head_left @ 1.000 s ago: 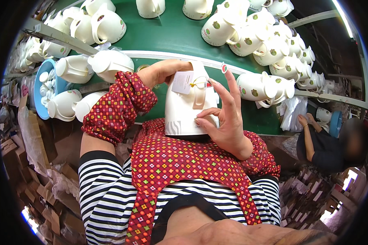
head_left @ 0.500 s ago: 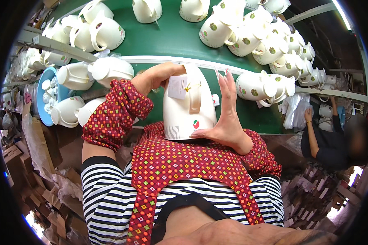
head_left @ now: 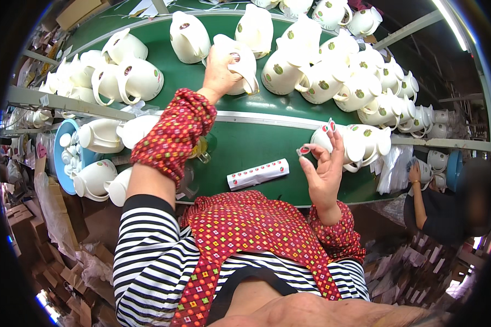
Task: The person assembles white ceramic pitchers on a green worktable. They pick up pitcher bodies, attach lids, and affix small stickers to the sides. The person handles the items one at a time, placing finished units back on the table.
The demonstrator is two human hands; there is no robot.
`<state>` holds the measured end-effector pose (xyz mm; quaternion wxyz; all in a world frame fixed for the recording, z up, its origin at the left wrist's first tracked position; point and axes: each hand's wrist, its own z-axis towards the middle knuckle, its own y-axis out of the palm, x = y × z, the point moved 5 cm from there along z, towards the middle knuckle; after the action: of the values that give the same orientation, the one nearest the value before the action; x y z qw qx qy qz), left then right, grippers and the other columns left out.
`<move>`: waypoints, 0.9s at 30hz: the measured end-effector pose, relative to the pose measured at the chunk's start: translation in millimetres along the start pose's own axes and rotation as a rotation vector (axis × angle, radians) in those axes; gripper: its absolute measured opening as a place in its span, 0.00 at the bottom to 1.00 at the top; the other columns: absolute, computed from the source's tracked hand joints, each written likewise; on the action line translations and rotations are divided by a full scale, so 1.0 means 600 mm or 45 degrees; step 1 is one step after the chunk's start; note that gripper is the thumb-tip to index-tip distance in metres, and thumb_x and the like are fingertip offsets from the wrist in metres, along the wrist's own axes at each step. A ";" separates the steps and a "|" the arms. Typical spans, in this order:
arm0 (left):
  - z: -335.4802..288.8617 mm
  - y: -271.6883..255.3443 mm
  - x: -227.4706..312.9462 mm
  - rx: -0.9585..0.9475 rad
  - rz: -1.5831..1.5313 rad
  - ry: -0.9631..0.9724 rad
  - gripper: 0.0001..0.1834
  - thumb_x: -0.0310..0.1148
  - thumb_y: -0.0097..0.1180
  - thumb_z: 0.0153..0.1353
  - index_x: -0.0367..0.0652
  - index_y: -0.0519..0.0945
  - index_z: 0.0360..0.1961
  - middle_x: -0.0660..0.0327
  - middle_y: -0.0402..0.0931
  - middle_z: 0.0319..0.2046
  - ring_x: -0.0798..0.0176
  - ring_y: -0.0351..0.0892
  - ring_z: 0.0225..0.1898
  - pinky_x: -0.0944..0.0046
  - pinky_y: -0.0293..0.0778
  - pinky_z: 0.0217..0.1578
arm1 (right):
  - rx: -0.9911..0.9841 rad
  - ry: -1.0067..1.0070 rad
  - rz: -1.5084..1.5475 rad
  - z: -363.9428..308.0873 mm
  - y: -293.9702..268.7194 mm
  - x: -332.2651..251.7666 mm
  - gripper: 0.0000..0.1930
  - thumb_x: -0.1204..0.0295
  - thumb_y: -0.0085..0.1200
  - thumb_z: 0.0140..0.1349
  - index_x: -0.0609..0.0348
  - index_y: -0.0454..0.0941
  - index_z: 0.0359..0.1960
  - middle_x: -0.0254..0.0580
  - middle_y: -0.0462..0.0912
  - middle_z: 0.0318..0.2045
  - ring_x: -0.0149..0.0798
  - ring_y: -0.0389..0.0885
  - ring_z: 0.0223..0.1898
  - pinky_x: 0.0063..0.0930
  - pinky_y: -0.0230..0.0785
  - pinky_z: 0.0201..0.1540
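Observation:
Out ahead of me, my left hand is wrapped round the side of a white jug, which has a dark oval mark near its top. The jug is on the far part of the green table beside two other white jugs. Closer in, on the right, my right hand is raised with its fingers apart. Small red-and-green stickers cling to its fingertips, and another round sticker is on the index fingertip near the thumb. A white strip of stickers lies on the table in front of my apron.
Many white jugs with printed patterns crowd the right side, more at the left. A white rail crosses the green table. A blue basin of white parts stands far left; glass pieces lie near my left forearm. A co-worker works at right.
The jug held before my apron is gone from there, uncovering the sticker strip. My left hand has reached forward and now grips a jug farther off. My right hand has moved right, its fingers more bent.

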<state>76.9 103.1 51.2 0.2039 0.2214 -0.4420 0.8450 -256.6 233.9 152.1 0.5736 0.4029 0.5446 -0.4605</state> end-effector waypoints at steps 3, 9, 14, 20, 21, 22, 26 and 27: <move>0.009 0.050 -0.015 0.013 -0.056 -0.057 0.19 0.37 0.75 0.47 0.41 0.86 0.39 0.43 0.68 0.58 0.38 0.71 0.59 0.49 0.71 0.61 | -0.038 -0.004 -0.102 0.009 0.012 0.000 0.47 0.89 0.61 0.59 0.68 0.45 0.77 0.53 0.61 0.71 0.38 0.78 0.54 0.32 0.69 0.63; 0.011 0.105 -0.053 -0.371 0.058 -0.034 0.38 0.39 0.75 0.43 0.48 0.76 0.58 0.34 0.55 0.68 0.30 0.64 0.66 0.38 0.65 0.67 | -0.063 0.111 -0.032 0.038 0.022 0.014 0.46 0.88 0.61 0.60 0.67 0.46 0.77 0.52 0.59 0.74 0.37 0.78 0.53 0.33 0.69 0.63; 0.115 -0.034 -0.176 -0.007 0.161 -0.088 0.31 0.27 0.60 0.52 0.47 0.73 0.61 0.32 0.54 0.70 0.21 0.63 0.65 0.36 0.66 0.64 | 0.006 0.186 -0.042 0.050 0.018 0.017 0.46 0.90 0.59 0.60 0.65 0.45 0.77 0.51 0.58 0.74 0.38 0.78 0.52 0.33 0.70 0.63; 0.166 -0.083 -0.361 -0.625 0.823 -0.499 0.43 0.42 0.73 0.51 0.76 0.71 0.70 0.33 0.39 0.78 0.26 0.38 0.78 0.28 0.53 0.71 | -0.020 0.176 -0.080 0.063 0.046 0.002 0.48 0.91 0.59 0.59 0.62 0.45 0.78 0.59 0.58 0.73 0.36 0.82 0.49 0.36 0.71 0.63; 0.165 -0.081 -0.376 -0.629 0.751 -0.499 0.43 0.44 0.75 0.48 0.73 0.74 0.69 0.32 0.44 0.76 0.27 0.43 0.77 0.33 0.55 0.72 | -0.036 0.160 -0.093 0.066 0.049 -0.003 0.48 0.92 0.59 0.59 0.62 0.45 0.78 0.60 0.59 0.72 0.36 0.83 0.48 0.37 0.72 0.63; 0.163 -0.077 -0.399 -0.636 0.684 -0.502 0.43 0.46 0.77 0.45 0.69 0.77 0.67 0.30 0.48 0.75 0.28 0.48 0.76 0.37 0.58 0.72 | -0.063 0.152 -0.100 0.070 0.054 -0.007 0.48 0.92 0.60 0.58 0.62 0.45 0.78 0.61 0.59 0.72 0.36 0.84 0.48 0.37 0.72 0.64; 0.144 -0.066 -0.429 -0.391 0.372 -0.372 0.33 0.48 0.75 0.46 0.54 0.87 0.56 0.33 0.68 0.65 0.36 0.65 0.69 0.51 0.67 0.68 | -0.147 0.088 -0.131 0.090 0.069 -0.024 0.49 0.91 0.61 0.58 0.62 0.46 0.78 0.65 0.59 0.73 0.35 0.86 0.46 0.40 0.72 0.64; 0.142 -0.059 -0.385 -0.339 0.336 -0.367 0.31 0.49 0.74 0.47 0.50 0.88 0.54 0.36 0.72 0.63 0.39 0.68 0.67 0.53 0.68 0.67 | -0.134 0.068 -0.160 0.089 0.072 -0.031 0.49 0.91 0.62 0.58 0.62 0.46 0.78 0.66 0.59 0.73 0.35 0.87 0.45 0.41 0.72 0.64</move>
<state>301.7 16.2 -10.3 0.0540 0.2512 -0.5990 0.7584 -201.0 194.7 173.4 0.5492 0.3495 0.6073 -0.4554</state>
